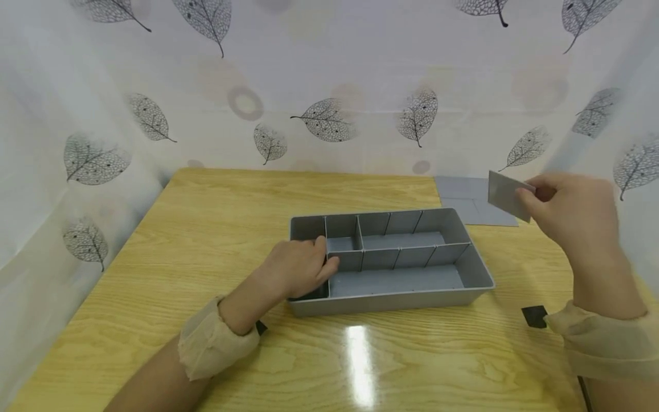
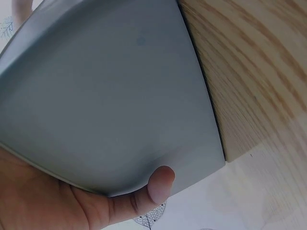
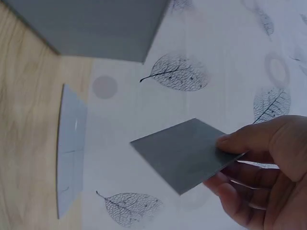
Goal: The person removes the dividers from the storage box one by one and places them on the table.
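Note:
A grey divided organizer tray [image 1: 381, 303] stands on the wooden table, with a lengthwise divider and several slotted positions along it. Over its left end, my left hand [image 1: 296, 266] grips the tray, its fingers at the left compartment; in the left wrist view the thumb [image 2: 160, 184] lies at the rim of the grey wall, and the other fingertips are hidden. To the right, my right hand [image 1: 571, 206] pinches a thin grey divider plate [image 1: 507, 194] between thumb and fingers. That plate [image 3: 184, 153] is raised and tilted, apart from the tray.
A flat light-grey panel [image 1: 476, 200] with faint lines lies at the table's back right corner, behind the tray. Small black patches [image 1: 534, 316] mark the table near each forearm. A white curtain [image 1: 360, 86] with leaf prints hangs behind and beside the table [image 1: 216, 212].

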Action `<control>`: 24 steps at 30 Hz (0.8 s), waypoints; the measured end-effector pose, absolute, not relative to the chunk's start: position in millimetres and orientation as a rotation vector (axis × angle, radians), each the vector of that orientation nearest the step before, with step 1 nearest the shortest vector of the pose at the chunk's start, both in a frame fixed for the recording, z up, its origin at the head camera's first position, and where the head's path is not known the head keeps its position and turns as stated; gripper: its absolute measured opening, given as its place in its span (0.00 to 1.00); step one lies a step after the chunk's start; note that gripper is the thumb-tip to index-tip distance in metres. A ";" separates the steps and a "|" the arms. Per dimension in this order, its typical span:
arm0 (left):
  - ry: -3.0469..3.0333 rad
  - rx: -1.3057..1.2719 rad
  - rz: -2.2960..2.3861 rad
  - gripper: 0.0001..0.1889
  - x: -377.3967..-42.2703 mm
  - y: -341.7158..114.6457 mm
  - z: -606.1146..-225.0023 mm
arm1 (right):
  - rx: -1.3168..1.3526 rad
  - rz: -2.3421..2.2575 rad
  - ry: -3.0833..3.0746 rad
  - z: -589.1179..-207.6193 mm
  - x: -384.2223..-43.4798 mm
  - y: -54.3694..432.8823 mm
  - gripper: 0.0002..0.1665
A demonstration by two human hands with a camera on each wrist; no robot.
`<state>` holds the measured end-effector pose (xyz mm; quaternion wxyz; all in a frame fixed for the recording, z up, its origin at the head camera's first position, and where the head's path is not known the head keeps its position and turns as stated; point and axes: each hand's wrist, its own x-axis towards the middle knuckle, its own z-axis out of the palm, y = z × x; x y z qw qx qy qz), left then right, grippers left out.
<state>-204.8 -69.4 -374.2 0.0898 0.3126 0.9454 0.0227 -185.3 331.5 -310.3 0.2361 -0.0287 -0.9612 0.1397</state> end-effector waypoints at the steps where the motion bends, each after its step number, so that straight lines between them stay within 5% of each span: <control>1: 2.811 0.928 0.066 0.23 -204.7 -69.4 -373.9 | -0.112 0.357 -2.741 -312.2 -187.5 336.8 0.13; 15: 2.699 0.890 0.068 0.29 -221.4 -85.9 -368.4 | 0.340 0.242 -3.366 -349.4 -208.3 328.8 0.01; 24: 2.652 0.864 0.079 0.29 -238.9 -101.7 -366.0 | 0.530 0.380 -3.467 -359.2 -209.3 327.5 0.16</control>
